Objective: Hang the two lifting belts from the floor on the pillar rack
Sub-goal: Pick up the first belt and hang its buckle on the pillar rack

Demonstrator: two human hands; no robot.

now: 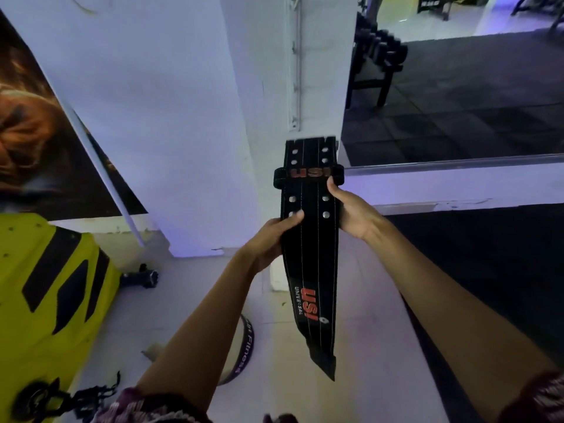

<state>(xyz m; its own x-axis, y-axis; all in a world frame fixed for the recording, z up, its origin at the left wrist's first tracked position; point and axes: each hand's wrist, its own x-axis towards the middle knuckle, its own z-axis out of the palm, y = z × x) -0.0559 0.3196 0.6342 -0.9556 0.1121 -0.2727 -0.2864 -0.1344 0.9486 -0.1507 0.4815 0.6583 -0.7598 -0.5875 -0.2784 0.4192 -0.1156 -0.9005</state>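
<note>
A pale tiled floor (366, 346) is seen below, bordered on the right by dark rubber matting (488, 270). A second belt (245, 352), black with purple-white lettering, is laid on the tiles near the base of the white pillar (213, 178), partly hidden behind an arm. A small dark dumbbell (143, 276) is rested on the floor where the pillar meets the wall, beside a yellow and black padded object (45, 300) at the left edge.
</note>
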